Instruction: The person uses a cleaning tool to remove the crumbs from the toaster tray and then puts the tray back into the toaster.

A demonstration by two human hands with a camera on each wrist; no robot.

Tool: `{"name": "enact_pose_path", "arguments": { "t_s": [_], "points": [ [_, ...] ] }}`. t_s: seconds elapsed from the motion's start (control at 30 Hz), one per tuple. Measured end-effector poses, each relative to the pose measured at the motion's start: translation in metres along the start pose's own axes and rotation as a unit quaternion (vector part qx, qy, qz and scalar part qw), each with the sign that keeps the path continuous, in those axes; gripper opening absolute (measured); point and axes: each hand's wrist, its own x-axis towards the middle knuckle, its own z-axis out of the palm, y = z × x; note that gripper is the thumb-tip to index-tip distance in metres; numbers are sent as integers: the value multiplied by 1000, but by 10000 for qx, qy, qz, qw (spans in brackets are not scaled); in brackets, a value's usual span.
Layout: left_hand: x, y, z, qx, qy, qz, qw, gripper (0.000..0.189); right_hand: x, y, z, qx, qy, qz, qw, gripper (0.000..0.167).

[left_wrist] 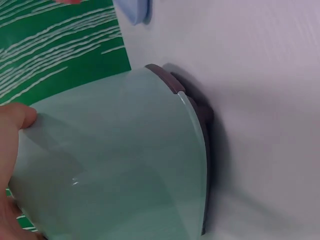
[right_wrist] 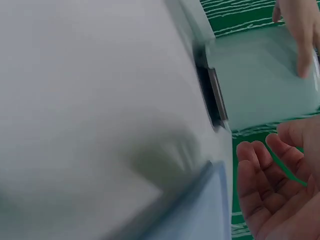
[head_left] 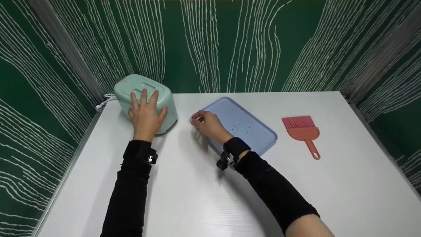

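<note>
A mint-green toaster [head_left: 167,113] with two slots on top stands at the table's left back. My left hand [head_left: 146,120] rests on its near side, fingers spread up to the slots; the left wrist view shows its smooth side and dark base [left_wrist: 165,78]. My right hand [head_left: 210,125] hovers over the left edge of a light-blue tray [head_left: 227,107], to the right of the toaster. In the right wrist view its fingers bend loosely, with nothing between them. Small dark crumbs [head_left: 247,132] lie on the tray.
A red-orange brush [head_left: 303,133] with pink bristles lies right of the tray. A white cord [head_left: 106,100] sits behind the toaster at the table's left edge. Green walls with white streaks stand around the white table [head_left: 184,197].
</note>
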Motion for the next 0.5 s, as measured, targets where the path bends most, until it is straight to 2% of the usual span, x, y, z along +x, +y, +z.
{"name": "enact_pose_path", "arguments": {
  "t_s": [0.23, 0.5],
  "points": [
    [5, -12, 1, -123, -82, -90, 9998, 66, 4, 16, -48, -121, 463, -199, 9987, 24],
    [0, -25, 5, -34, -310, -254, 9992, 70, -2, 43, -83, -300, 844, -26, 9960, 26]
  ]
}}
